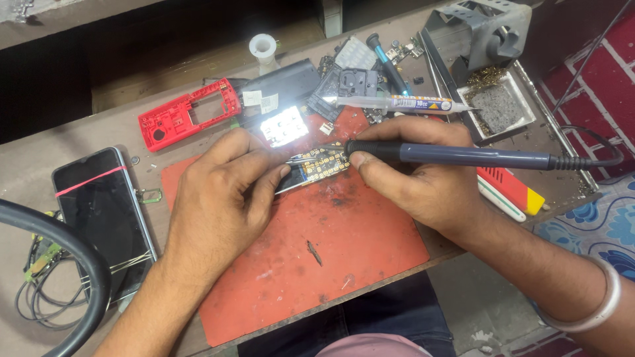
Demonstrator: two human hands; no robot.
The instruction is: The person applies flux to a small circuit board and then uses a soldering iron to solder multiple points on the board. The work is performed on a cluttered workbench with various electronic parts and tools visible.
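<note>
1. My left hand point(221, 192) pinches the left end of a small phone circuit board point(317, 165), thumb and fingers closed on its edge, pressing it onto the red work mat point(344, 244).
2. My right hand point(417, 178) grips a dark blue soldering iron point(456, 156) like a pen; its tip meets the board's top edge at 9 o'clock from my fingers.
3. The board lies at the mat's 12 o'clock edge, between both hands.
4. A bright LED lamp point(284, 125) glows at 11 o'clock from the board.
5. A red phone frame point(188, 114) lies at 10 o'clock, a dark smartphone point(99, 205) at 9 o'clock.
6. A flux syringe point(403, 102) lies at 1 o'clock, with the iron stand point(493, 30) beyond it.
</note>
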